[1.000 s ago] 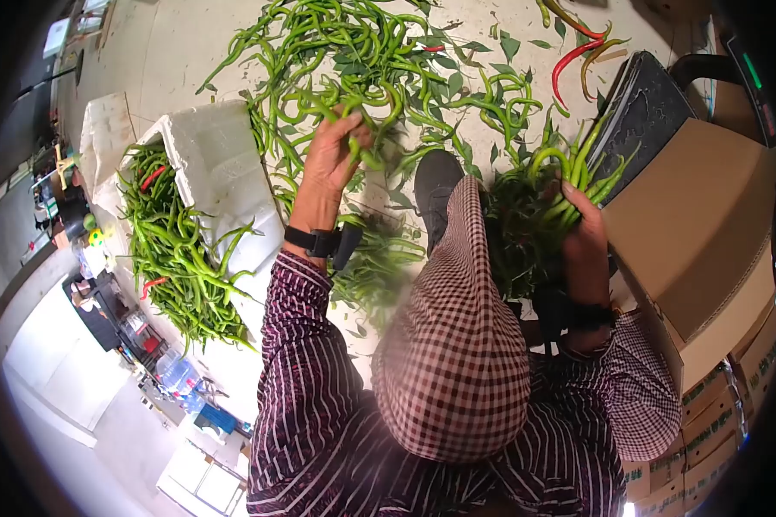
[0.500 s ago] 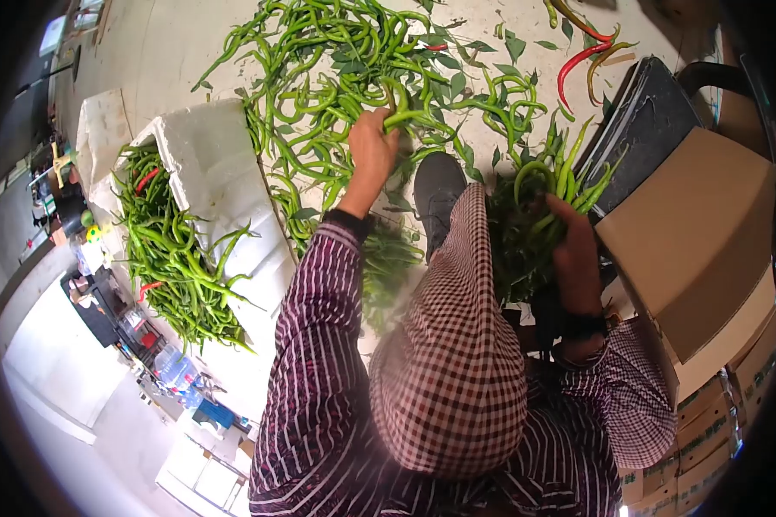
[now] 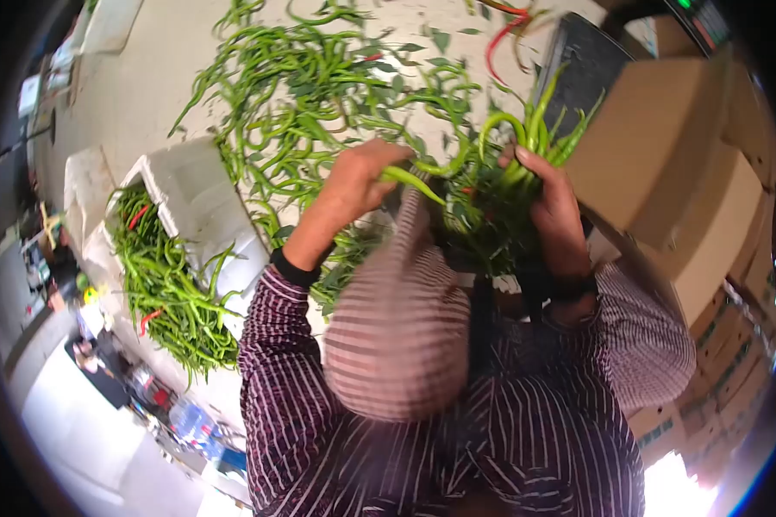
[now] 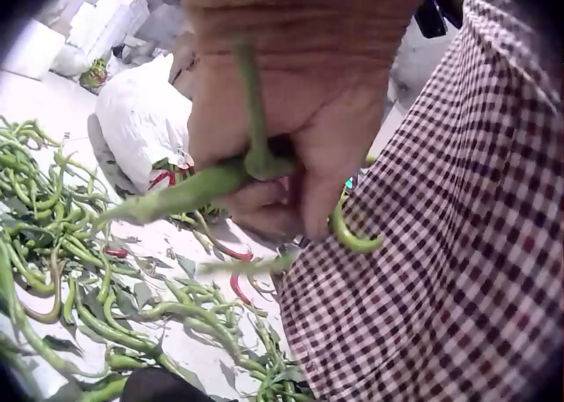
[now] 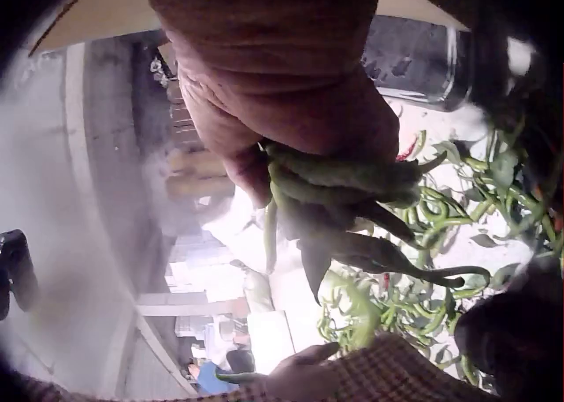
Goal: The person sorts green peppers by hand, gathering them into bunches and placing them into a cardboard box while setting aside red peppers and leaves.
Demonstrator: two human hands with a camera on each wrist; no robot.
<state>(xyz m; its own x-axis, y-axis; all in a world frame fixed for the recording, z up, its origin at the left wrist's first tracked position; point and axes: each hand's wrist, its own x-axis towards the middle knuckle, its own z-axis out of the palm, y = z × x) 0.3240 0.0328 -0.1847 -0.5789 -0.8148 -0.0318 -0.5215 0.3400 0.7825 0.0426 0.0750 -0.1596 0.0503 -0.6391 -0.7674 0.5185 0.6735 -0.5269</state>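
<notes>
My left hand (image 3: pixel 353 181) grips a few long green chili peppers (image 3: pixel 412 183) in front of the checked cloth over the knee. In the left wrist view, one chili pepper (image 4: pixel 189 193) sticks out sideways from the curled fingers and a curved tip shows on the other side. My right hand (image 3: pixel 559 207) holds a bunch of green chili peppers (image 3: pixel 535 138), thumb across them, in front of the cardboard box. The right wrist view shows the bunch (image 5: pixel 352 191) hanging from that hand, several chilies side by side.
Loose green chilies (image 3: pixel 293 86) and leaves are spread over the pale floor. A white foam box (image 3: pixel 194 185) full of chilies lies tipped at the left. Red chilies (image 3: pixel 500 47) lie at the far right, near a black flat case (image 3: pixel 578 60) and an open cardboard box (image 3: pixel 655 146).
My left hand has come back from the chili pile toward the body with chilies in its grip. The right hand still holds its bunch. The head view has shifted.
</notes>
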